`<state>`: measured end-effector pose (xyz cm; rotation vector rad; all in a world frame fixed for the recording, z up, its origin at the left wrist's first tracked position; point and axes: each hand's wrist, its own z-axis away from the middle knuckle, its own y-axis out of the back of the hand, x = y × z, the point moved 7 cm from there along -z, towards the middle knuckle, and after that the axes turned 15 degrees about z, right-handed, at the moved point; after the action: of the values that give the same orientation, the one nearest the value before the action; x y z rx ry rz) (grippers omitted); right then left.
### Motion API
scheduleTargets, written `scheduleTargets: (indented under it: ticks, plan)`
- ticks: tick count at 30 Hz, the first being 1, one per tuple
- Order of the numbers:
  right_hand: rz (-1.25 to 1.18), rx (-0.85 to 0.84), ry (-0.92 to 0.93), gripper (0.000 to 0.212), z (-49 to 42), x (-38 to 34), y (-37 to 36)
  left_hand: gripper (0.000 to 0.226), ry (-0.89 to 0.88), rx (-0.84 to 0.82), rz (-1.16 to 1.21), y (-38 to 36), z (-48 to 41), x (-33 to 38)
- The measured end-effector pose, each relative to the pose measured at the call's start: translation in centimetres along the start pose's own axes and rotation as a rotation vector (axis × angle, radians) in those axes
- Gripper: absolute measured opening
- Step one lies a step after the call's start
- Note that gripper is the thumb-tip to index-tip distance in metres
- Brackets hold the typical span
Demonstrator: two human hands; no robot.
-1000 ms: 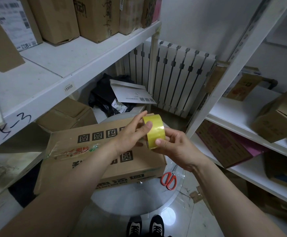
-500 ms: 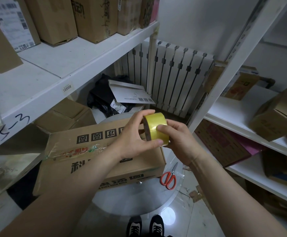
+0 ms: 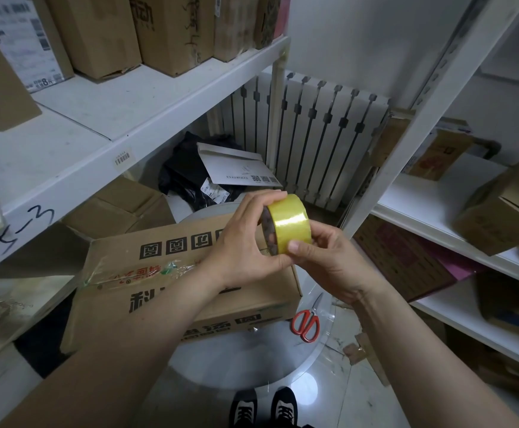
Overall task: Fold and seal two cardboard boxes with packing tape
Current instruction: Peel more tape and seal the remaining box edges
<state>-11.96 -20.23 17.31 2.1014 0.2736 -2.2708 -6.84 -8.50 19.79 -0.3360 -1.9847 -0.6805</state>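
A yellow roll of packing tape point(image 3: 289, 223) is held in the air between both hands, above the right end of a closed brown cardboard box point(image 3: 159, 273) with black print. My left hand point(image 3: 245, 242) grips the roll's left side, fingers curled over its top. My right hand point(image 3: 323, 261) holds it from below right, the thumb pressing on the tape's outer face. The box lies on a round glass table point(image 3: 236, 359) and carries old clear tape on its top.
Red-handled scissors point(image 3: 307, 322) lie on the glass by the box's right corner. White shelves with cartons stand at left point(image 3: 128, 118) and right point(image 3: 437, 217). A white radiator point(image 3: 310, 143) is behind. Cardboard scraps litter the floor at right.
The roll has turned in my hands and shifted slightly up and right. My left fingers moved over its top, and my right thumb slid onto its outer face.
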Motion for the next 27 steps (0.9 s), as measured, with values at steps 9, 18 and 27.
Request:
scheduleTargets:
  ticks: [9,18,27]
  plan:
    - [0.057,0.2,-0.08,0.029,-0.2,-0.5,0.4,0.088,-0.089,-0.033,-0.127,-0.7,0.0,0.1]
    - [0.0,0.135,-0.089,0.028,-0.1,0.5,0.5,0.083,-0.131,-0.057,-0.197,-0.8,0.4,-0.3]
    - [-0.003,0.278,-0.093,0.034,0.0,0.8,0.4,0.085,-0.266,0.003,-0.409,-0.9,1.3,-0.1]
